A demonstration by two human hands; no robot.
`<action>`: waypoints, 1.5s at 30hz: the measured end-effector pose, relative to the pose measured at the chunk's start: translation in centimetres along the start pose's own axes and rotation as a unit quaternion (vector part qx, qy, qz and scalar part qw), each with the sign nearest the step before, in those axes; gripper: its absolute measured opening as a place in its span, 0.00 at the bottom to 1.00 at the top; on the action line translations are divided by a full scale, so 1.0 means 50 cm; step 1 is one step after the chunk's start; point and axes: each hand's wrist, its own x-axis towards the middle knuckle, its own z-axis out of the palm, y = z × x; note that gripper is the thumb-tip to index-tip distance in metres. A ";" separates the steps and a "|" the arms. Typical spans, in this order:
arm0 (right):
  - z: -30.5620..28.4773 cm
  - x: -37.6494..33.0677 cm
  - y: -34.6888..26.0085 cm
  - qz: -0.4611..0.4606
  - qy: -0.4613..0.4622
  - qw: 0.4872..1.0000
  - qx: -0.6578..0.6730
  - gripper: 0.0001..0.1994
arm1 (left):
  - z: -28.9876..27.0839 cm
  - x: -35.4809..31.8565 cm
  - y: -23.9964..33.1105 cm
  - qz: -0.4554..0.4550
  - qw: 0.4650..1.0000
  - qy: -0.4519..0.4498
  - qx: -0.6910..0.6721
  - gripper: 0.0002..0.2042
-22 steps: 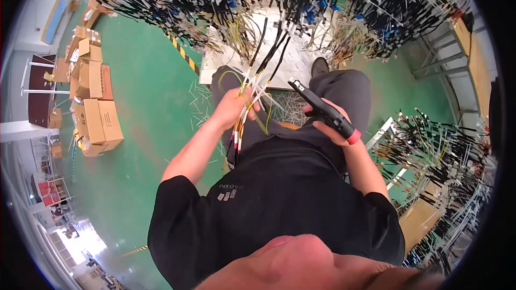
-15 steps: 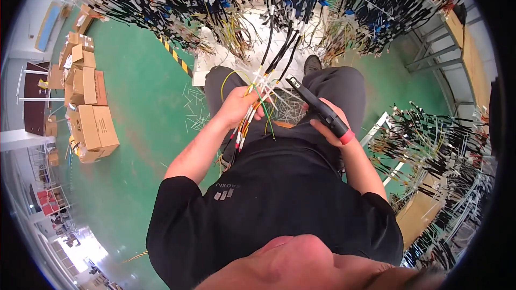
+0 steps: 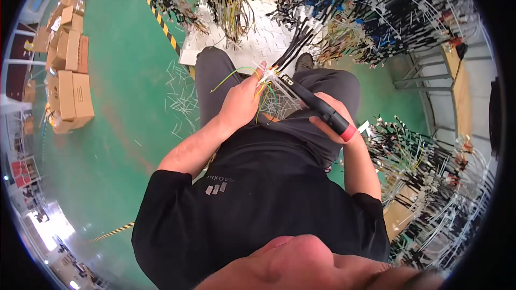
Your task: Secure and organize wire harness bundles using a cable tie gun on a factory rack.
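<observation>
Black, red-ended cable-tie gun: grips it in the right hand toward two o'clock, nose-first near white cable ties; clasps the wire harness, toward one o'clock, in the left hand.

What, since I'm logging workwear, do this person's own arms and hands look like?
The left hand and the right hand are both bare and ungloved. The forearms are uncovered too, coming out of short, loose black fabric sleeves with no visible markings.
</observation>
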 end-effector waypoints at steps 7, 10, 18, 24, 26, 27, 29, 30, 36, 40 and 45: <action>0.044 0.017 -0.003 -0.007 -0.001 0.997 -0.080 0.22 | -0.018 -0.003 0.009 -0.033 0.999 -0.029 0.005 0.31; 0.056 0.009 -0.008 0.009 0.015 0.996 -0.093 0.22 | -0.016 -0.003 -0.002 -0.030 0.999 -0.032 -0.006 0.31; 0.062 -0.010 -0.015 0.091 0.025 0.995 0.009 0.22 | -0.009 -0.003 -0.008 -0.028 0.999 -0.026 -0.001 0.31; 0.079 -0.001 -0.027 0.037 0.037 0.995 -0.090 0.23 | -0.007 -0.003 0.000 -0.025 0.995 -0.018 0.094 0.27; 0.083 0.004 -0.034 0.039 0.040 0.994 -0.099 0.25 | 0.000 -0.008 -0.003 0.008 0.994 0.013 0.106 0.26; 0.088 0.005 -0.035 0.038 0.040 0.994 -0.099 0.25 | 0.002 -0.010 -0.002 0.041 0.991 0.043 0.118 0.26; 0.095 0.006 -0.032 0.078 0.043 0.995 -0.047 0.24 | -0.006 -0.013 0.009 0.026 0.992 0.035 0.116 0.26; 0.096 0.005 -0.028 0.078 0.044 0.995 -0.047 0.24 | -0.012 -0.013 0.019 0.010 0.993 0.026 0.114 0.26; 0.110 -0.013 -0.005 0.108 0.099 0.979 -0.141 0.09 | -0.019 -0.017 0.021 -0.005 0.992 -0.004 0.128 0.32; 0.101 -0.022 0.004 0.084 0.098 0.982 -0.135 0.09 | -0.024 -0.019 0.019 0.007 0.997 -0.015 0.074 0.32; 0.103 0.003 -0.009 0.023 0.093 0.991 -0.091 0.15 | -0.018 -0.018 0.014 0.025 0.995 0.018 0.098 0.30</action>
